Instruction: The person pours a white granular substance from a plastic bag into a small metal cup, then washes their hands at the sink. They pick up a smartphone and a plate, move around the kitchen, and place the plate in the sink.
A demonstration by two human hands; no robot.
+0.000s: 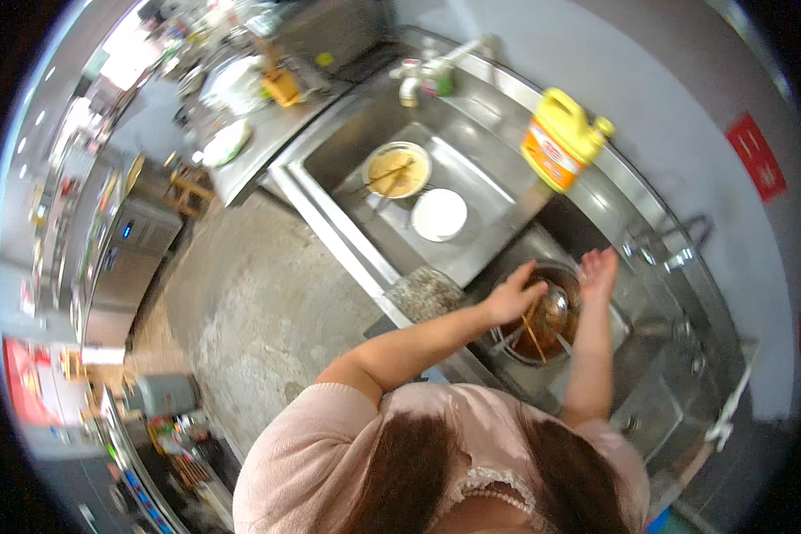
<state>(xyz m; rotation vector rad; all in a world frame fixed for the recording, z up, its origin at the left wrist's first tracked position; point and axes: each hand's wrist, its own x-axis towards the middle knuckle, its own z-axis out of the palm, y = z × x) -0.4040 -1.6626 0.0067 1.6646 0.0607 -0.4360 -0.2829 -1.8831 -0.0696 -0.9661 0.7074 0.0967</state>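
Observation:
A round metal pot point(549, 360) stands in the middle basin of a stainless steel sink. It holds brown liquid point(530, 344), a shiny metal ladle point(557, 302) and a pair of wooden chopsticks point(532, 334). Over the pot's left rim is my left hand point(512, 297), thumb spread from the fingers, nothing seen in it. My right hand point(598, 272) is raised at the pot's far right rim, fingers extended and empty. Whether either hand touches the pot cannot be told. The forearms cover part of the pot's edge.
In the left basin sit a bowl of yellowish liquid point(410, 175) with chopsticks and a round white dish point(439, 215). A yellow detergent jug point(561, 140) stands on the back ledge. A speckled grey block point(424, 294) lies at the front edge. Faucets point(657, 257) line the back.

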